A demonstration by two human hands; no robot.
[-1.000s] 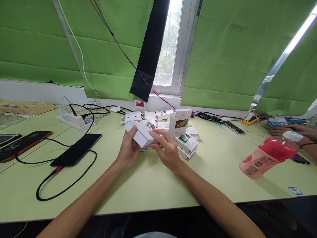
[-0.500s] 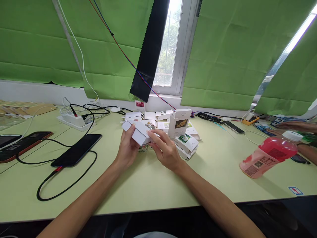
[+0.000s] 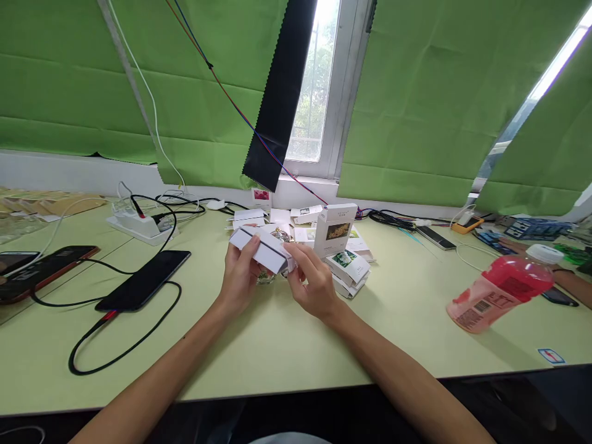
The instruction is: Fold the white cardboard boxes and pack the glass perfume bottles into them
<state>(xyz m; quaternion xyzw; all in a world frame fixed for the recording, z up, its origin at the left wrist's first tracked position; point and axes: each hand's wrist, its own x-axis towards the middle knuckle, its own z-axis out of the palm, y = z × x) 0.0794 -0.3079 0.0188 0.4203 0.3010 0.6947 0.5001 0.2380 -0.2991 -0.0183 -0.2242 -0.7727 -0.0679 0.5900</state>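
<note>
A small white cardboard box (image 3: 263,246) is held tilted above the table between my hands. My left hand (image 3: 239,274) grips its left part, thumb on the upper face. At its right end, the fingers of my right hand (image 3: 314,280) pinch the edge or a flap; a dark line runs along the box. Behind and partly below it stand glass bottles (image 3: 266,277), mostly hidden. To the right, a white box with a yellow flower picture (image 3: 337,231) stands upright behind a stack of flat boxes (image 3: 348,266).
A pink drink bottle (image 3: 502,290) stands at right, near another person's hand and forearm (image 3: 576,285). On the left lie a black phone (image 3: 144,280) with a looping cable and a power strip (image 3: 141,225). More white boxes (image 3: 250,217) lie toward the window.
My right fingers have shifted slightly right at the box end, and the box has turned a little, showing a dark line more clearly. The other person's hand at right has drawn back.
</note>
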